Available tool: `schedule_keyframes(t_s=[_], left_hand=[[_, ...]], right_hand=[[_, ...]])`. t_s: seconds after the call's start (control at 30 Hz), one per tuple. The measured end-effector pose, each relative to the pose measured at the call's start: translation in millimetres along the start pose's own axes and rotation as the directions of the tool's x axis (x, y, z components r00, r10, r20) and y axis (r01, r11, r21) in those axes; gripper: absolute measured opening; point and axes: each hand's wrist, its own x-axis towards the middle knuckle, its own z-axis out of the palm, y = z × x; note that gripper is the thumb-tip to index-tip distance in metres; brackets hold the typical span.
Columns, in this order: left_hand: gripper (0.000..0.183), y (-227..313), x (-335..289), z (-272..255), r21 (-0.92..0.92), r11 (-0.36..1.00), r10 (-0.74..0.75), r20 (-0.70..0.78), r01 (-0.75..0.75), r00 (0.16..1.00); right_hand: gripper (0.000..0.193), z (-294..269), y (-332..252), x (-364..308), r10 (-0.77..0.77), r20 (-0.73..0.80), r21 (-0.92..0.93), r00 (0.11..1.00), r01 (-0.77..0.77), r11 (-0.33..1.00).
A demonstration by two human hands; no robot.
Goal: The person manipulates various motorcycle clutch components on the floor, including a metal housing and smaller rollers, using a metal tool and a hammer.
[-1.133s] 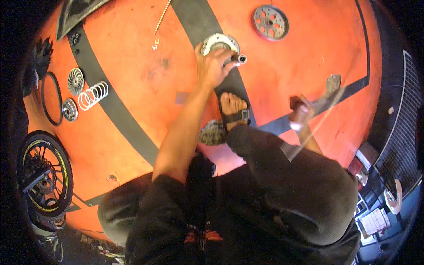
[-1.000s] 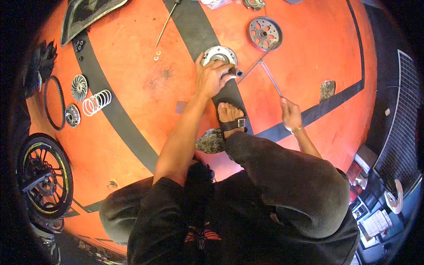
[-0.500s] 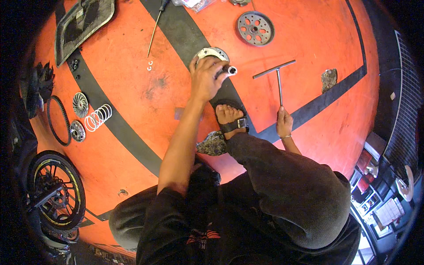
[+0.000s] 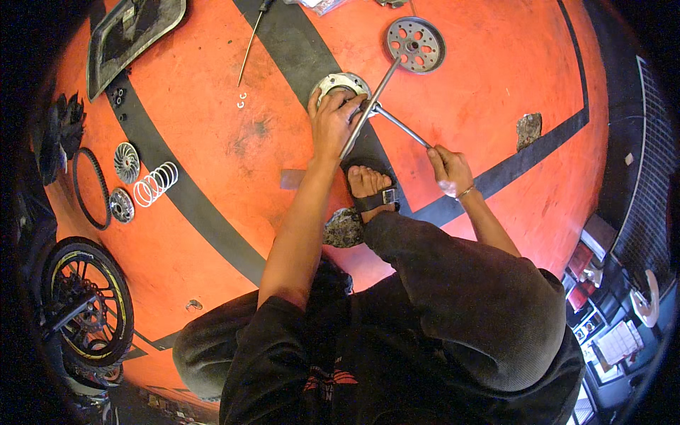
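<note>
one left grip [image 4: 331,129] holding a round metal part [image 4: 344,78], one right grip [image 4: 451,171] clasping a t-bar [image 4: 402,125]

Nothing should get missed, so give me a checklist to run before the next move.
1. Left hand on the round metal part: ok.
2. Right hand gripping the T-shaped tool: ok, by the shaft.
3. Round metal part fully visible: not ok, left hand and crossbar cover some of it.
4. Crossbar clear of the perforated drum: cannot tell, they meet in this view.
5. White coil spring away from both hands: ok, off to the left.
</note>
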Motion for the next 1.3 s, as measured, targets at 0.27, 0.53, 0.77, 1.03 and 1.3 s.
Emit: schedule_keyframes(t_s=[0.27, 0.53, 0.77, 1.03, 1.3], left_hand=[[0.028, -6, -2, -3, 0.042, 0.997, 0.061, 0.027, -0.062, 0.998], [0.037, 18, 3, -13, -0.067, 0.997, 0.031, 0.079, -0.026, 0.996], [0.032, 33, -24, -19, -0.001, 0.986, 0.168, 0.116, -0.169, 0.979], [0.043, 6, -9, -51, -0.096, 0.992, 0.092, 0.061, -0.086, 0.994], [0.03, -81, -12, -98, 0.091, 0.749, -0.533, -0.507, 0.657, 0.677]], right_hand=[[0.034, -1, 23, 11, -0.043, -0.053, -0.037, 0.998, 0.041, 0.998], [0.044, 44, 104, -60, 0.225, -0.418, -0.069, 0.88, -0.277, 0.958], [0.048, 58, 7, -33, -0.322, -0.494, -0.594, 0.808, -0.043, 0.804], [0.023, 57, -32, 57, 0.234, -0.146, 0.542, 0.961, -0.12, 0.832], [0.047, 89, -83, 70, -0.377, -0.223, -0.164, 0.899, 0.347, 0.924]])
